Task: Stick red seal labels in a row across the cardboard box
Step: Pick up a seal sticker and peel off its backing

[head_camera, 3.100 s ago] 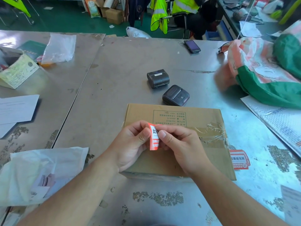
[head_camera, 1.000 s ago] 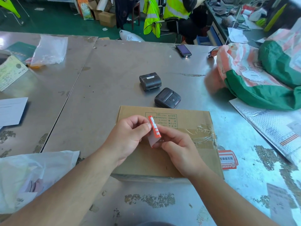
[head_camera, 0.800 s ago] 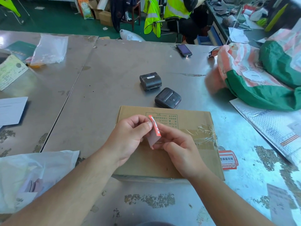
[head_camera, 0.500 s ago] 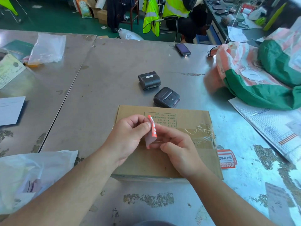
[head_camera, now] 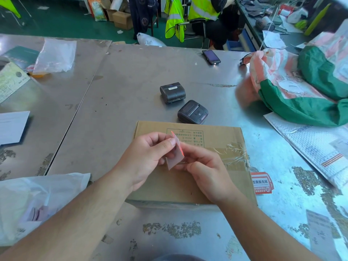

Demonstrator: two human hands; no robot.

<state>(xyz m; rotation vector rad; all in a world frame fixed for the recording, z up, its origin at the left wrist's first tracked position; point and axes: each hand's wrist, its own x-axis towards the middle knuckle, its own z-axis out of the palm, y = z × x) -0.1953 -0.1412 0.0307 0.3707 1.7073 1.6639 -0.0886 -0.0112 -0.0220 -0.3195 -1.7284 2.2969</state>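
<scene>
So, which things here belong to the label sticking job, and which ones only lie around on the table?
Belong to the job:
- cardboard box
- red seal label, pinched between left hand and right hand
- spare red labels on the table beside the box

Just lying about:
- two black portable printers
- phone
- green and red sack
- clear plastic bag

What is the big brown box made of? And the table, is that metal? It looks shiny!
The cardboard box looks like plain brown cardboard: dull, with printed text and crinkly clear tape across it. The table is probably sheet metal, maybe steel: grey, reflecting light, with scuffed, worn patches. The label, pinched between the left hand and right hand, looks like thin paper.
</scene>
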